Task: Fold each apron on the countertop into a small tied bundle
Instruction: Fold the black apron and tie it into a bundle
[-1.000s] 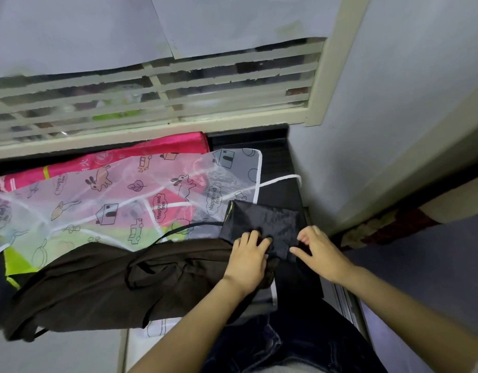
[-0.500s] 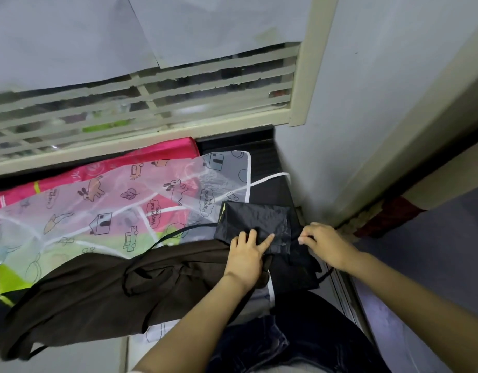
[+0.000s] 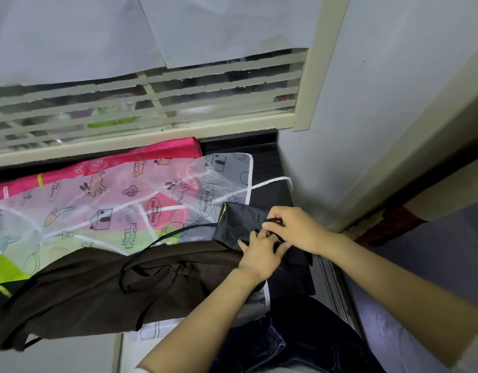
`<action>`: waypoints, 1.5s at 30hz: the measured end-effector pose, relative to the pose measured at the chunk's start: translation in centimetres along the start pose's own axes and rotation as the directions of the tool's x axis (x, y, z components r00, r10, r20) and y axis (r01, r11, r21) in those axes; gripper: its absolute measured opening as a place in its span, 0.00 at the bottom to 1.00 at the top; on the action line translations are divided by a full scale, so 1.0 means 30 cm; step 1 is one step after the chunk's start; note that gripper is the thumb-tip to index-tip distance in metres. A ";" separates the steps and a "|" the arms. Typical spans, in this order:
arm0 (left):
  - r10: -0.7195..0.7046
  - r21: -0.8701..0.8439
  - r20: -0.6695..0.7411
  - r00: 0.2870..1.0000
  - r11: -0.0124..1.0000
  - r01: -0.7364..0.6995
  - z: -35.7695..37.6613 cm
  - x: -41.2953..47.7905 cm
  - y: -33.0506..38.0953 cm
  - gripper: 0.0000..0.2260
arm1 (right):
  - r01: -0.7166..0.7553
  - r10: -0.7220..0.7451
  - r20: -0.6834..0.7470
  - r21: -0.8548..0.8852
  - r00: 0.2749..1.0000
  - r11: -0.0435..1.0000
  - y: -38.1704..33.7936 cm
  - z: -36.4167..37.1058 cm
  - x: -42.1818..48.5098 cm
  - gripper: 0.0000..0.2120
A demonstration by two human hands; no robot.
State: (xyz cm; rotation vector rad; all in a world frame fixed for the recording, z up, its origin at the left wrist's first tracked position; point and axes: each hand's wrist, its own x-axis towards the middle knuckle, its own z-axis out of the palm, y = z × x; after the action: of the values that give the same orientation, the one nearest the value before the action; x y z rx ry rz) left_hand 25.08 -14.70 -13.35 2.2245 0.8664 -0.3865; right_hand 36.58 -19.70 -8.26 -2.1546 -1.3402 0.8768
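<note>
There it was, the black apron (image 3: 239, 224), folded down to a small dark square and lying at the right end of the countertop (image 3: 269, 162), tucked into the corner beside the wall (image 3: 394, 82). The left hand (image 3: 259, 255) came in from below and lay on the near edge of that square, fingers together and fairly straight, pressing the fabric flat rather than gripping it. The right hand (image 3: 295, 228) reached across from the other side, curled over the bundle's right half, and its thumb and forefinger pinched a short black strap (image 3: 276, 220) that poked out just past the fingertips. The two hands sat close, fingers almost meeting over the cloth. From the bundle's left edge a trailing tie (image 3: 178, 233) ran away in a thin dark curve, over the sheer printed apron (image 3: 119, 200) with its little houses, rabbits and cars. That sheer one was spread wide, and a pink apron (image 3: 141, 161) showed beneath it along the back. Nearer the person, a brown apron (image 3: 106, 284) lay in a loose, rumpled heap, its right end touching the left wrist. Behind everything stood the window louvres (image 3: 151, 98), their upper part covered by paper sheets (image 3: 71, 36). Whether the strap was already wound round the bundle, I could not tell, since the hands hid that part.
</note>
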 end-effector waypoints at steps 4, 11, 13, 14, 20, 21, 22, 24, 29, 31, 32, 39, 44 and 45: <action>-0.022 -0.005 -0.113 0.993 1.000 0.021 -0.002 -0.001 -0.008 0.14 | -0.041 0.031 -0.115 -0.089 0.993 0.995 0.021 -0.018 0.023 0.09; 0.111 0.414 -0.012 0.994 0.905 -0.096 0.032 -0.035 -0.063 0.23 | -0.246 0.179 -0.243 -0.283 0.953 0.927 0.159 -0.067 0.047 0.08; 0.060 0.394 -0.050 0.997 0.918 -0.035 0.032 -0.034 -0.046 0.23 | -0.211 0.163 -0.187 -0.275 0.969 0.938 0.178 -0.054 0.049 0.09; 0.047 0.388 -0.072 0.996 0.922 -0.016 0.029 -0.033 -0.035 0.22 | -0.201 0.155 -0.179 -0.279 0.972 0.939 0.180 -0.048 0.049 0.09; 0.095 0.514 -0.181 0.979 0.858 0.012 0.048 0.003 -0.035 0.24 | -0.227 0.184 -0.146 -0.385 0.972 0.895 0.188 -0.056 0.053 0.11; 0.116 0.520 -0.184 0.976 0.854 -0.004 0.048 0.003 -0.035 0.24 | -0.221 0.184 -0.131 -0.383 0.974 0.897 0.192 -0.059 0.051 0.11; 0.120 0.521 -0.182 0.976 0.853 -0.008 0.048 0.002 -0.037 0.23 | -0.199 0.166 -0.119 -0.382 0.979 0.903 0.193 -0.060 0.048 0.12; 0.114 0.512 -0.206 0.972 0.859 0.008 0.047 0.009 -0.039 0.23 | -0.099 0.064 -0.111 -0.335 0.992 0.937 0.172 -0.053 0.033 0.14; 0.154 0.413 -0.082 0.985 0.904 -0.107 0.036 -0.001 -0.036 0.18 | 0.140 -0.126 0.068 -0.279 0.990 0.950 0.083 0.044 -0.022 0.17; 0.153 0.351 -0.065 0.986 0.929 -0.121 0.013 -0.005 -0.053 0.17 | 0.054 -0.017 0.137 -0.274 0.990 0.960 0.072 0.085 -0.015 0.20; 0.142 0.315 -0.098 0.985 0.943 -0.104 -0.005 -0.003 -0.065 0.16 | 0.005 0.040 0.156 -0.278 0.987 0.961 0.070 0.098 -0.006 0.21; -0.060 0.166 -0.246 0.967 0.981 0.103 -0.122 0.061 -0.181 0.23 | -0.089 0.175 0.176 -0.410 0.969 0.908 0.060 0.119 0.075 0.31; -0.172 -0.121 -0.255 0.952 0.982 0.145 -0.164 0.094 -0.168 0.30 | -0.100 0.179 0.172 -0.390 0.969 0.916 0.076 0.129 0.095 0.31; -0.195 -0.135 -0.244 0.950 0.977 0.165 -0.176 0.100 -0.168 0.31 | -0.092 0.169 0.163 -0.398 0.972 0.913 0.079 0.134 0.091 0.31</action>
State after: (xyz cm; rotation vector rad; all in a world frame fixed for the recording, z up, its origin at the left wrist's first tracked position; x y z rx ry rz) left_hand 23.94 -6.88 -13.67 2.1253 1.2048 -0.1292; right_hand 36.04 -18.04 -13.39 -2.5400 -1.5914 0.9585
